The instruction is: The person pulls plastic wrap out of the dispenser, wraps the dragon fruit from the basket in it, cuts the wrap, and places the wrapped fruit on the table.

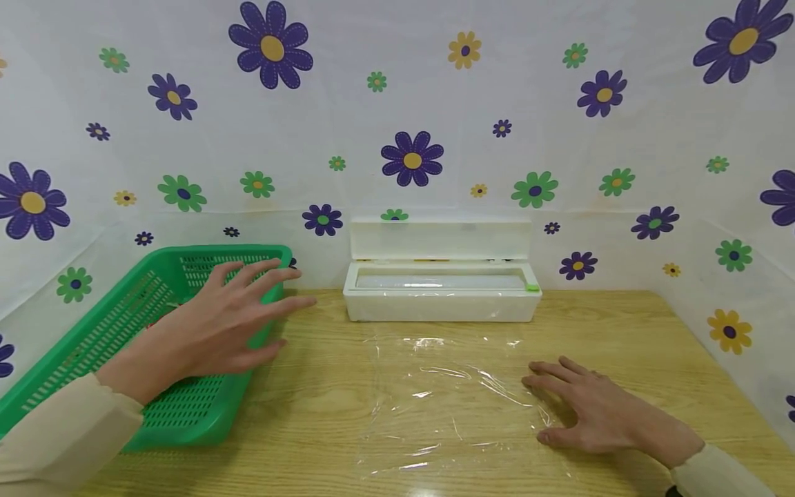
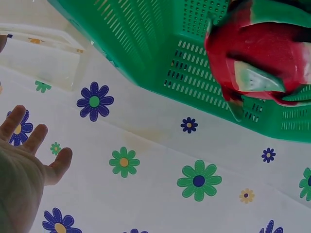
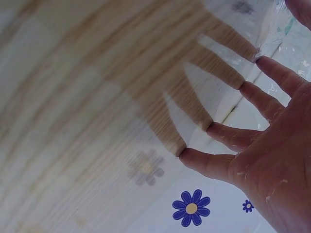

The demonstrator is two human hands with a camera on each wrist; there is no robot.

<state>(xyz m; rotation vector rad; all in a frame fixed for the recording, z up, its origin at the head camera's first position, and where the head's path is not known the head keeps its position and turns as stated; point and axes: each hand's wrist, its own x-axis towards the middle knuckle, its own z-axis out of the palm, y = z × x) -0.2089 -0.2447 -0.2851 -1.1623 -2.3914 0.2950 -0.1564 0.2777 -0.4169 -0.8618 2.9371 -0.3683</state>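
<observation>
My left hand (image 1: 232, 321) hovers over the right side of a green plastic basket (image 1: 239, 407), fingers spread and holding nothing. Inside the basket the left wrist view shows a glossy red thing (image 2: 267, 53) with green and white watermelon-like patches; my left hand mostly hides it in the head view. A clear sheet of cling film (image 1: 447, 421) lies wrinkled on the wooden table. At its right edge my right hand (image 1: 596, 407) rests with fingers apart. In the right wrist view, fingertips (image 3: 187, 153) of that hand meet the tabletop.
Behind the film stands a white cling film dispenser (image 1: 441, 305), lid raised, with a roll (image 1: 435, 281) inside and a green slider (image 1: 532, 287) at its right end. A white flowered sheet (image 1: 472, 96) hangs at the back and sides of the wooden table (image 1: 621, 331).
</observation>
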